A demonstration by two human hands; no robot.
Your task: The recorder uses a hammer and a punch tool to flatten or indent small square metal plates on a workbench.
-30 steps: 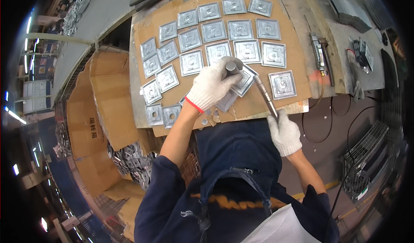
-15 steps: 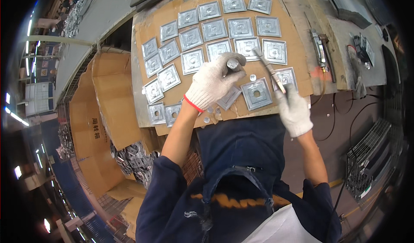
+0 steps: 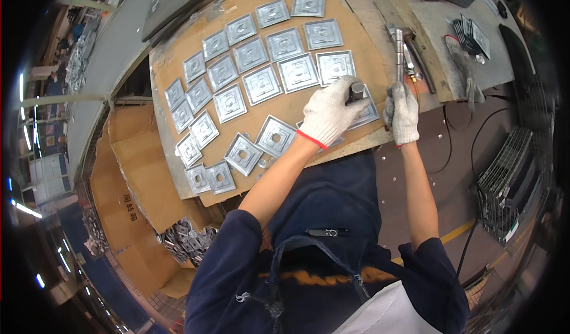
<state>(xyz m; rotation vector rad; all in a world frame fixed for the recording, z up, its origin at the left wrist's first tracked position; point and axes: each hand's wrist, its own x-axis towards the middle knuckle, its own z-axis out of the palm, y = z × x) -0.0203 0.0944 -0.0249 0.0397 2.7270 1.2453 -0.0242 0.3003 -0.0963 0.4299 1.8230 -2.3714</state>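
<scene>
My left hand (image 3: 332, 111), in a white knit glove with a red cuff edge, is closed around a short round metal punch (image 3: 357, 89). It sits over a square grey metal plate (image 3: 369, 110) near the front right of the cardboard. To its right, my gloved right hand (image 3: 404, 113) grips a hammer (image 3: 399, 58) by its handle, the head pointing away from me. Beside the left forearm lie plates with a round centre hole, such as one plate (image 3: 286, 131) and another plate (image 3: 252, 160). Small loose metal discs (image 3: 262, 163) lie near them.
Several rows of stepped square plates (image 3: 249, 54) cover the cardboard sheet (image 3: 368, 43) on the bench. An air tool (image 3: 409, 67) lies at the right, with a spare glove (image 3: 466, 67) farther right. A big carton (image 3: 133, 180) with metal parts (image 3: 189, 239) stands left; a wire rack (image 3: 504, 180) stands right.
The view has shifted to the right. My left hand has moved with the punch to the front-right plate. The hammer has swung away from the plates and now points straight ahead.
</scene>
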